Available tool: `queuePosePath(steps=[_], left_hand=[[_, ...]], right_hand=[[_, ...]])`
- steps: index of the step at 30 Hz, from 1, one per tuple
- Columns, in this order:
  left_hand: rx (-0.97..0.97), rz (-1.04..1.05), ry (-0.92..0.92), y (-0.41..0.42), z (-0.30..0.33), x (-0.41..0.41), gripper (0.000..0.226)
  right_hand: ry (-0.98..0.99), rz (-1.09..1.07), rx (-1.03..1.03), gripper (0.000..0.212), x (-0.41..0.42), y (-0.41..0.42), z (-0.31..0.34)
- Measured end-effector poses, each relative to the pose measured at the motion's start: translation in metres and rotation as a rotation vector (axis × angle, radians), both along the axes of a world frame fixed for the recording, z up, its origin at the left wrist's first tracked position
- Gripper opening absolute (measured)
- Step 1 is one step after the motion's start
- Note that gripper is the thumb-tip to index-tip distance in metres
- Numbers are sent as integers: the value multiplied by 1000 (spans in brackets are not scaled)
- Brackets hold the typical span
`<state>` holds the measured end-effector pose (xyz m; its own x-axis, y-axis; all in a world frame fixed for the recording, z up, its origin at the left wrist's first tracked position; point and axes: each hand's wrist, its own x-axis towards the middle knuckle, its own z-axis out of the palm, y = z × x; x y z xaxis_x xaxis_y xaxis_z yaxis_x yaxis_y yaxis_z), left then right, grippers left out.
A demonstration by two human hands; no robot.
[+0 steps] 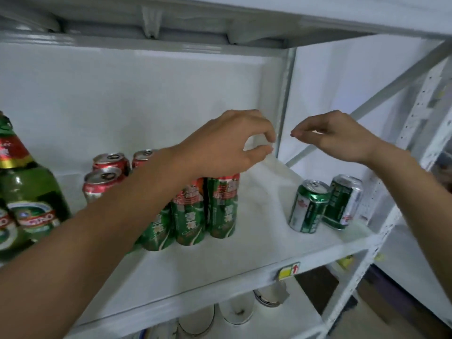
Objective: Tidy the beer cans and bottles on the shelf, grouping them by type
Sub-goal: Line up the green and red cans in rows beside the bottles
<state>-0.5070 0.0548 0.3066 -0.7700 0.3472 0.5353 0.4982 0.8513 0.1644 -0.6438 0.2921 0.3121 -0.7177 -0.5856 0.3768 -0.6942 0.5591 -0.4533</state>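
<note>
Left hand [234, 143] and right hand [335, 135] hover empty, fingers loosely curled. Two green-and-silver aluminium cans [308, 209] stand at the right end of the white metal shelf [244, 260]; probably best to grasp each round its side, upright.

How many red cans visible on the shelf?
3: front red can; second red can behind it; third red can to its right, partly behind the left forearm. That arm may hide more.
</note>
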Motion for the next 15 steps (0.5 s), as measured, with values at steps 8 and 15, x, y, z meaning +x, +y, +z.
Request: queuePosePath(steps=[8,15], left_hand=[[90,71,-136,101,-55,-59,34],[165,242,-337,143,-88,-70,48]], right_hand=[[38,74,132,27,-25,73,-38],[-133,270,389,47,-40,109,-55]])
